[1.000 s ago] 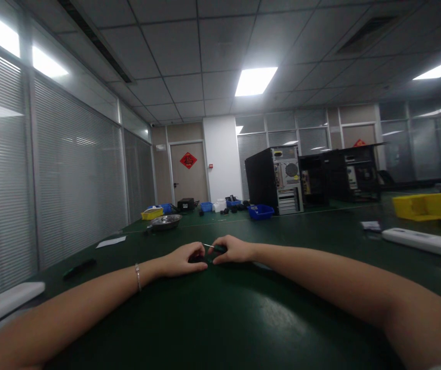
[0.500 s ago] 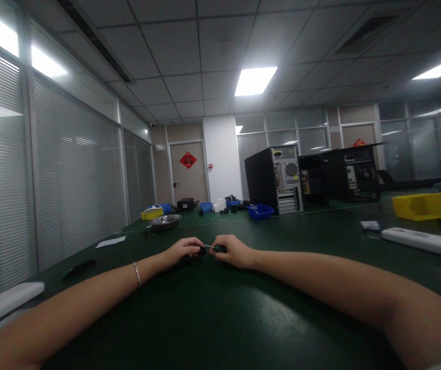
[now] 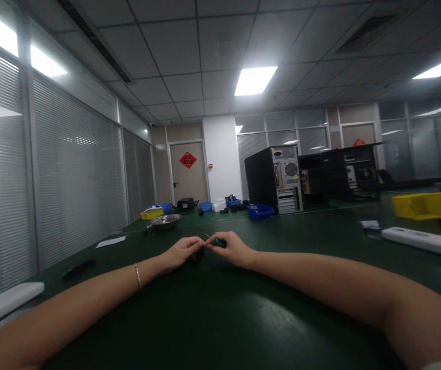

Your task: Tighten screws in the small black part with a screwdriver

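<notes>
In the head view, my right hand (image 3: 232,250) is closed round the dark green handle of a small screwdriver (image 3: 218,242). Its thin metal shaft points up and to the left. Close beside it, my left hand (image 3: 184,253) is closed on a small black part (image 3: 198,253), whose kind is too dark and small to make out. The fingertips of both hands nearly meet over the green tabletop (image 3: 189,318).
A metal bowl (image 3: 165,221) stands beyond my left hand. Farther back are a blue bin (image 3: 260,211) and a black computer tower (image 3: 261,177). To the right lie a yellow bin (image 3: 420,206) and a long white bar (image 3: 424,242). A dark green tool (image 3: 78,269) lies at left.
The screwdriver has tilted: its shaft pointed left at the black part and now points up-left, away from it. My right hand's fingertips have moved closer to my left hand's.
</notes>
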